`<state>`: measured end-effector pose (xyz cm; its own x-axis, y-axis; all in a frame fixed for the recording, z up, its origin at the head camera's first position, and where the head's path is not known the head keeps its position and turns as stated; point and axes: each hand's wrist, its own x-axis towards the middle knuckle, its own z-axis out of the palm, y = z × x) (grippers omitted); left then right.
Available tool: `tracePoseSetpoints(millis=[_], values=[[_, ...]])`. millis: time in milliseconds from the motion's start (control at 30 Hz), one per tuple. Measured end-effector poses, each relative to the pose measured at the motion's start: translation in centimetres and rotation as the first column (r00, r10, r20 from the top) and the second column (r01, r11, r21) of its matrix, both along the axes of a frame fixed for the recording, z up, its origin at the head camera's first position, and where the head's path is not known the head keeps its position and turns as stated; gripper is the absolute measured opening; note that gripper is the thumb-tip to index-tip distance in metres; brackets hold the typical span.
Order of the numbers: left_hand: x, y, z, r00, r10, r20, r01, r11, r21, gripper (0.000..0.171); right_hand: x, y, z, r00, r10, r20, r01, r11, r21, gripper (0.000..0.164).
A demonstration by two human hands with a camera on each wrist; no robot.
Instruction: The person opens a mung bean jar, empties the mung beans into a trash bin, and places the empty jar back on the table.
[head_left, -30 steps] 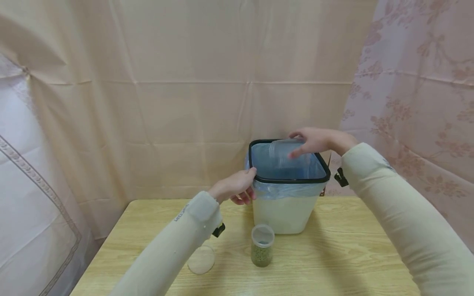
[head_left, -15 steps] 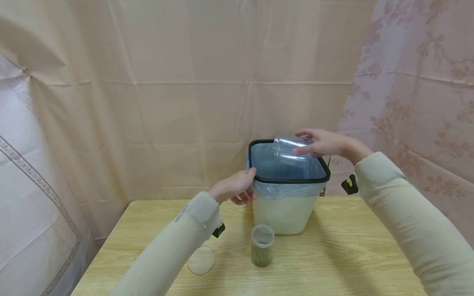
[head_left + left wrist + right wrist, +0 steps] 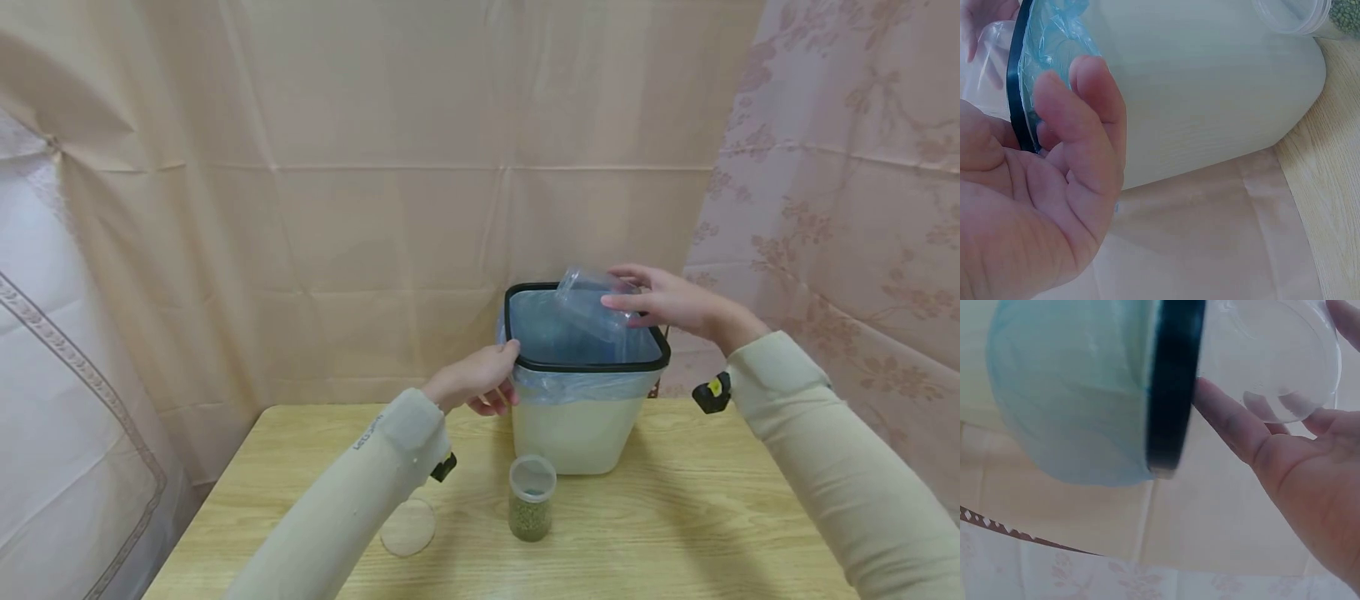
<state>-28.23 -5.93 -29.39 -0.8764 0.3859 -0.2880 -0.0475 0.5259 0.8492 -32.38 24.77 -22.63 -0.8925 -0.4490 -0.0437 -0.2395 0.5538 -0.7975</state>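
Gripping a clear plastic jar point(image 3: 588, 302) in my right hand point(image 3: 667, 302), I have my thumb and fingers spread round its body as it tilts over the bin's mouth. Just below that hand is the cream bin point(image 3: 573, 433), its blue liner point(image 3: 588, 386) folded outside beneath the black rim point(image 3: 592, 367). My left hand point(image 3: 480, 379) holds this rim near the front left corner, thumb on top, the other fingers loosely bent. Closer to my body than either hand, a jar of small green beans point(image 3: 530, 504) stands upright on the wood-grain table point(image 3: 637, 550). Below my left hand lies a pale disc point(image 3: 408, 527), possibly a lid; it shows too faintly to say. Beyond both hands hangs a beige curtain point(image 3: 375, 183).
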Motion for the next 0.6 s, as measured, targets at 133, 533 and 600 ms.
tracePoseSetpoints(millis=[133, 533, 600], values=[[0.0, 0.0, 0.0, 1.0, 0.002, -0.001, -0.002, 1.0, 0.004, 0.051, 0.1, 0.2, -0.6, 1.0, -0.002, 0.004, 0.002, 0.999, -0.034, 0.082], [0.0, 0.1, 0.0, 1.0, 0.006, -0.005, -0.007, 1.0, -0.006, 0.053, 0.4, 0.5, -2.1, 0.996, 0.053, 0.072, -0.033, 0.966, -0.257, 0.078], [0.0, 0.0, 0.0, 1.0, 0.006, -0.006, -0.006, 1.0, -0.007, 0.053, 0.5, 0.5, -2.3, 0.995, 0.052, 0.079, -0.029, 0.961, -0.276, 0.078]])
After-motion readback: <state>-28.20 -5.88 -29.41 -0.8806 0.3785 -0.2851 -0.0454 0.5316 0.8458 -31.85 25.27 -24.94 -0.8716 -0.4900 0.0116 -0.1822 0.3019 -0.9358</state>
